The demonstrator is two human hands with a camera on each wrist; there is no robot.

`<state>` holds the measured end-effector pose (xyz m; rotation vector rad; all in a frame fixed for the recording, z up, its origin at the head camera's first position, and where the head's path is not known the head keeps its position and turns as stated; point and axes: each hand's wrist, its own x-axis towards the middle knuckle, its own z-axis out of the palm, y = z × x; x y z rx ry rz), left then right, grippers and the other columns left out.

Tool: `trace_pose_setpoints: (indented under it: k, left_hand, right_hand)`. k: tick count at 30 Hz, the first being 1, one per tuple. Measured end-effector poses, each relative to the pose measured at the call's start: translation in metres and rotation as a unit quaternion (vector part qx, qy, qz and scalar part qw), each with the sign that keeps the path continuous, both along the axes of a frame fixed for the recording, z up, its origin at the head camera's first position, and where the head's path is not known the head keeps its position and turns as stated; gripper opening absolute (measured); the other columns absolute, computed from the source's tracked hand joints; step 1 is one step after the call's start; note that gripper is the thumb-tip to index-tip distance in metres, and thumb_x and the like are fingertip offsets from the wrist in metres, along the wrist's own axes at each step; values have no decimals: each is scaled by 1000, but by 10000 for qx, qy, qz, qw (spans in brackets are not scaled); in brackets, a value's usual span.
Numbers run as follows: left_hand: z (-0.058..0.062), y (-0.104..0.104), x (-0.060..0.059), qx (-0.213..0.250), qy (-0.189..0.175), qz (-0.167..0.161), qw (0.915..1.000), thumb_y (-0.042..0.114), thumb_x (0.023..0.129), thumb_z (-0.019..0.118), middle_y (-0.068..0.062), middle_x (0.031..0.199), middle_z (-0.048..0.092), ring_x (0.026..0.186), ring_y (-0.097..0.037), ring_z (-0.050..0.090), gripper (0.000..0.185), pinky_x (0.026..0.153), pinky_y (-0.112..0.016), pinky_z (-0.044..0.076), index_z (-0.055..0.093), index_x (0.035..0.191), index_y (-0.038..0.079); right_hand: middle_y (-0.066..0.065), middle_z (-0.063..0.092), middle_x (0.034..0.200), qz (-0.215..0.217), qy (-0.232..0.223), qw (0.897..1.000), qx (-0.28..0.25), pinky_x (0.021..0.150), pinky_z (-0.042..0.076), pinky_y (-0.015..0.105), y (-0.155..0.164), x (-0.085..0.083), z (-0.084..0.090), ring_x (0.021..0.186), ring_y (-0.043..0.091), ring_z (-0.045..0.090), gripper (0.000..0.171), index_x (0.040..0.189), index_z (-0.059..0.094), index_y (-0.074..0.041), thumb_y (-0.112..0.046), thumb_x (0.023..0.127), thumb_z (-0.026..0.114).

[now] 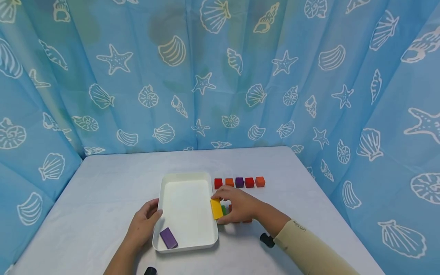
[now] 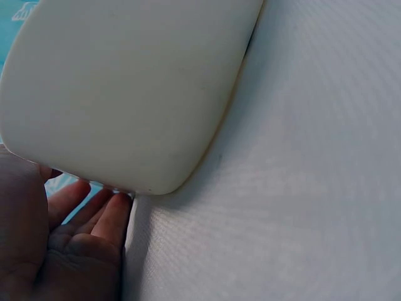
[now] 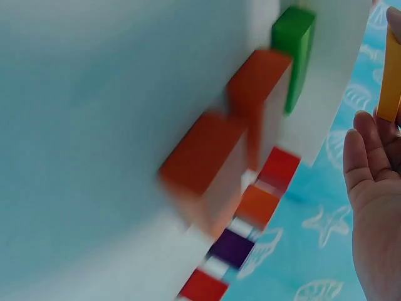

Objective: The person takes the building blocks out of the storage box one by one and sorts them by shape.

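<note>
My right hand (image 1: 237,204) pinches a flat yellow block (image 1: 216,209) between thumb and fingers, over the right rim of a white tray (image 1: 187,244). In the right wrist view the yellow block (image 3: 390,81) shows at the right edge, partly cut off. My left hand (image 1: 143,221) holds the tray's left side, thumb at the rim; the left wrist view has its fingers (image 2: 113,219) against the tray wall (image 2: 125,94). A purple block (image 1: 169,238) lies tilted in the tray's near left corner. Beside the tray, a green block (image 3: 291,37) and two orange-red blocks (image 3: 203,153) stand partly behind my right hand.
Behind my right hand runs a row of small cubes: red (image 1: 218,183), orange (image 1: 229,182), purple (image 1: 239,182), another red and another orange. A white cloth covers the table (image 1: 113,183). A blue shell-print curtain (image 1: 192,76) hangs around it.
</note>
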<state>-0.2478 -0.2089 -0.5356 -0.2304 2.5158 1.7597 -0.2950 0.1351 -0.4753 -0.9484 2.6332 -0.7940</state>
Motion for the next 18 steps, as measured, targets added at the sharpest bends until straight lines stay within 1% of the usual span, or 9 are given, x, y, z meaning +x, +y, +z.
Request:
trace_pose_setpoints:
  k: [4,8,12,18]
  left_hand:
    - [0,0,0,18,17,-6,10000,20,109,58,-22,160,47,150,-41,42,56,122,-56,36,42,160,5]
    - [0,0,0,39,22,-22,10000,20,109,58,-22,160,47,150,-41,42,56,122,-57,36,41,160,4]
    - [0,-1,1,18,46,-33,10000,20,109,57,-22,160,47,150,-41,42,56,122,-56,36,41,160,4]
    - [1,0,1,0,98,-50,9999,19,109,57,-23,161,46,150,-41,42,56,122,-55,36,41,160,3]
  right_hand:
    - [-13,62,126,-194,74,9998,17,96,62,41,21,0,0,120,16,59,70,140,69,-19,-40,78,95]
    - [-13,60,123,-376,223,9989,147,93,63,40,39,1,-3,117,16,60,70,138,70,-19,-42,78,95]
    - [-11,61,123,-504,375,9977,258,92,63,40,54,2,-5,117,16,60,69,136,69,-20,-40,76,96]
    - [-9,61,125,-801,415,9954,318,94,63,43,78,6,-8,118,19,59,69,136,69,-20,-37,75,97]
